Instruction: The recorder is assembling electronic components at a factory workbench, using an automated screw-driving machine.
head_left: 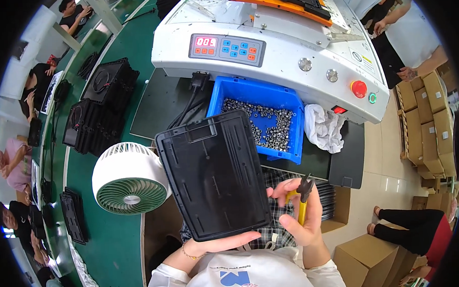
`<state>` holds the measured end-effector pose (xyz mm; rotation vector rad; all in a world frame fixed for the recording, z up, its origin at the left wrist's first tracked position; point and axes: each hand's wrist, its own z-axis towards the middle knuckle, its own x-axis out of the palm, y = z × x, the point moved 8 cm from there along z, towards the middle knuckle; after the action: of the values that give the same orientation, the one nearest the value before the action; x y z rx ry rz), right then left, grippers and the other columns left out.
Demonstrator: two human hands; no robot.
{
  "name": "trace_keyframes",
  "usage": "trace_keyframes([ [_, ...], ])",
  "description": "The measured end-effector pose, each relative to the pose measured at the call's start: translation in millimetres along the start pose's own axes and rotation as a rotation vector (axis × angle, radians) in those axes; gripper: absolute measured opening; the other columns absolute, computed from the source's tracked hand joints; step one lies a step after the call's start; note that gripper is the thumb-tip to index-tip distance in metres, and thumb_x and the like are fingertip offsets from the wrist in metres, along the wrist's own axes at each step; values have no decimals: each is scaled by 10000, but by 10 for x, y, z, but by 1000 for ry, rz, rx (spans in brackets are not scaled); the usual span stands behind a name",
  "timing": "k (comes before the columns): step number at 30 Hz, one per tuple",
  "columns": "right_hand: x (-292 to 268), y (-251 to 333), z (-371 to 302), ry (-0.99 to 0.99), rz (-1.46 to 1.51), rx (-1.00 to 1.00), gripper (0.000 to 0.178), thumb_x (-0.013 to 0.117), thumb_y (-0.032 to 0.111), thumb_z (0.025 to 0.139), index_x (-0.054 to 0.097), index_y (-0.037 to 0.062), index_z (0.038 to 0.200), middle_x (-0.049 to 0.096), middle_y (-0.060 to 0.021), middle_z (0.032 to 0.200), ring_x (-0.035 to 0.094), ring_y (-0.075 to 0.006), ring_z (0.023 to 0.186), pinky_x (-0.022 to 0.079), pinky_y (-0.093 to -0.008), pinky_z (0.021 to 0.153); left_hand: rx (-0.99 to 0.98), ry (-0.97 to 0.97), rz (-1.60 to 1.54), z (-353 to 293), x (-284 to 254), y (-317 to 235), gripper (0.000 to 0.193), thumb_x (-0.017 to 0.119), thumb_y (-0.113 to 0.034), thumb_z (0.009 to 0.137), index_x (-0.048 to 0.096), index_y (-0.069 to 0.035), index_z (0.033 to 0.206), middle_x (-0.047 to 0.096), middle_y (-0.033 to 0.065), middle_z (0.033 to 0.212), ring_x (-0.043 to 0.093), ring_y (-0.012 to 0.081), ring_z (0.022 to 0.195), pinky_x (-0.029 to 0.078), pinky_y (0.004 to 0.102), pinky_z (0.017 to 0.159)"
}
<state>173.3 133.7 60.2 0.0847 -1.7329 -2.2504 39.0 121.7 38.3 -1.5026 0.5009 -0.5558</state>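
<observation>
A black rectangular plastic case panel [215, 179] is held up in front of me, tilted, its ribbed face toward me and a rectangular cutout near its far edge. My left hand [225, 242] is closed on its near edge, fingers under it and thumb along the bottom. At the panel's right side my right hand [310, 219] grips yellow-handled nippers [304, 191], their dark jaws pointing away from me. The right fingertips come close to the panel's edge; whether they touch it I cannot tell. Beyond the panel sits a blue bin [295, 126] of small metal nuts [277, 134].
A white machine [281, 45] with a control panel and red button [359, 89] stands ahead. To the left are a white fan [130, 182] and stacked black cases [94, 115] on a green bench [111, 233]. Crumpled white plastic [324, 127] lies right of the bin. Cartons [365, 260] and other people surround.
</observation>
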Motion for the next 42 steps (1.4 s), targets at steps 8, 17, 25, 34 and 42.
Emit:
trace_keyframes([
  [8,31,419,54,104,-891,-332,462,699,52,543,635,53,1000,588,-53,852,545,-204,657,422,-300,550,-68,-79,-81,-186,-115,-52,653,608,-45,819,283,-47,1385,392,171,1391,408,215,1262,326,345,1042],
  [17,253,455,11,288,-1162,-449,545,666,132,497,683,184,1039,571,63,842,524,-115,648,366,-252,544,-83,-201,-28,-288,-221,-150,529,478,-60,874,313,4,1373,435,143,1369,408,216,1266,264,327,1066],
  [25,431,457,4,350,-1282,-492,464,657,118,591,674,165,1052,555,71,882,499,-98,676,358,-242,568,-28,-298,40,-385,-272,-305,467,485,-52,858,423,-6,1319,530,105,1284,455,201,1218,292,321,1040],
  [34,683,627,-146,400,-1548,-954,114,717,224,719,647,173,794,495,93,826,412,-102,683,252,-248,548,-118,-264,62,-450,-270,-429,375,460,2,862,498,21,1234,554,139,1206,533,235,1100,404,305,940],
  [42,607,962,-299,295,-1688,-1357,379,595,22,730,679,281,994,507,97,782,421,-95,703,247,-270,568,-80,-416,-640,-587,-313,-495,492,448,76,841,339,69,1321,517,248,1211,530,347,1132,418,421,976],
])
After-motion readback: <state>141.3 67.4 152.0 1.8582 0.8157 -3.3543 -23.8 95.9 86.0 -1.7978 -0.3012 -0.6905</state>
